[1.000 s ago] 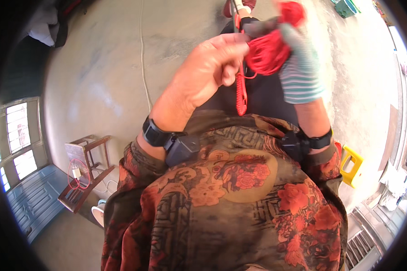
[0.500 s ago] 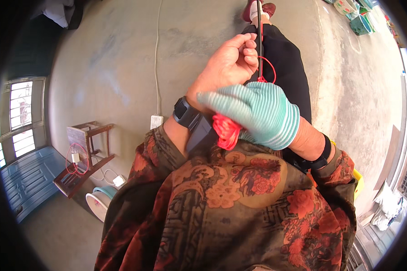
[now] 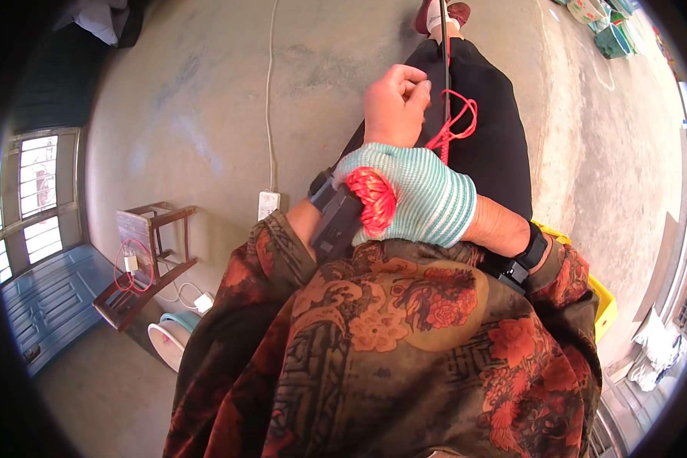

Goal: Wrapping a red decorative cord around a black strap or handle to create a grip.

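Note:
My gloved right hand (image 3: 416, 195), in a green-and-white striped knit glove, is closed around a bundle of red cord (image 3: 372, 200). It crosses over my left wrist, beside the dark device strapped there. Beyond it, my bare left hand (image 3: 393, 107) has its fingers curled in and the thumb near the index finger. Whether anything is pinched there is hidden. Just right of the left hand runs a thin, dark, straight strip (image 3: 446, 69), up between my legs toward my shoe. Red cord is wound along its lower part, and a loose red loop (image 3: 466, 122) stands out from it.
A wooden stool (image 3: 156, 259) with a plug and red cable lies at the left, near a white power strip (image 3: 269, 204) and basins (image 3: 168, 341). Something yellow (image 3: 603, 305) is by my right elbow. Green buckets (image 3: 612, 42) stand at the far right.
My right hand has moved left with the cord bundle, over my left wrist. My left hand has turned, its fingers away from the strip. The loose cord loop stands out farther.

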A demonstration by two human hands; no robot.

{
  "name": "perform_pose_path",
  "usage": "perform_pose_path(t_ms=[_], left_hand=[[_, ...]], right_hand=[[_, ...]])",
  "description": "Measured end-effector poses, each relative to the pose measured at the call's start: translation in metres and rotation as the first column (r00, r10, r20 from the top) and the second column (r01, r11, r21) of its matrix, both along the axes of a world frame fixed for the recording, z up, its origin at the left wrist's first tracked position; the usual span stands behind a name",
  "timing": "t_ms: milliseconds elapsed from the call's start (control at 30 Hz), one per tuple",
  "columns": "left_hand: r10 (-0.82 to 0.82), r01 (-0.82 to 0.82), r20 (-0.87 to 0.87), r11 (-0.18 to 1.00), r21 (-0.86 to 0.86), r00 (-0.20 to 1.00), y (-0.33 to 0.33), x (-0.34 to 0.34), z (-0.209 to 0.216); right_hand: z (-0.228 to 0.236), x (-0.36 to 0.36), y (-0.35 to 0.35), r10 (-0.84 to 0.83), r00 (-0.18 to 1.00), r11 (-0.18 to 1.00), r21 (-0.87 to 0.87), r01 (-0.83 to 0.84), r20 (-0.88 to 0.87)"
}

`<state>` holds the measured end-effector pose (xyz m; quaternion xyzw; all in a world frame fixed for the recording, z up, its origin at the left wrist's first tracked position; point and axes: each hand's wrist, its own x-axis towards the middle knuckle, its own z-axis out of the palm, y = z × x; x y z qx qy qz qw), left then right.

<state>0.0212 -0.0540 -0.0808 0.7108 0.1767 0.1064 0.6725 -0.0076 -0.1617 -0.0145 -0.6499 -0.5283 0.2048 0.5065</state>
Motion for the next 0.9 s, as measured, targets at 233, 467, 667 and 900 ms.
perform_pose_path(t_ms=[233,467,667,900], left_hand=[[-0.428,-0.009,0.206,0.418,0.908,0.88,0.01,-0.016,0.006],[-0.106,-0.062,-0.174,0.659,-0.749,0.979,0.024,0.011,0.02],[-0.081,-0.033,-0.143,0.755,-0.655,0.986,0.047,0.012,0.012],[-0.453,0.373,-0.058,0.793,-0.482,0.89,0.066,-0.022,0.045]], right_hand=[[0.003,0.001,-0.002,0.007,0.997,0.998,-0.067,-0.002,0.071],[0.026,0.007,-0.004,-0.077,0.971,0.991,-0.092,0.1,0.227],[0.055,0.022,-0.064,-0.41,0.885,0.912,-0.072,0.405,-0.221],[0.092,0.026,-0.133,-0.16,0.724,0.781,0.362,0.508,-0.67]])
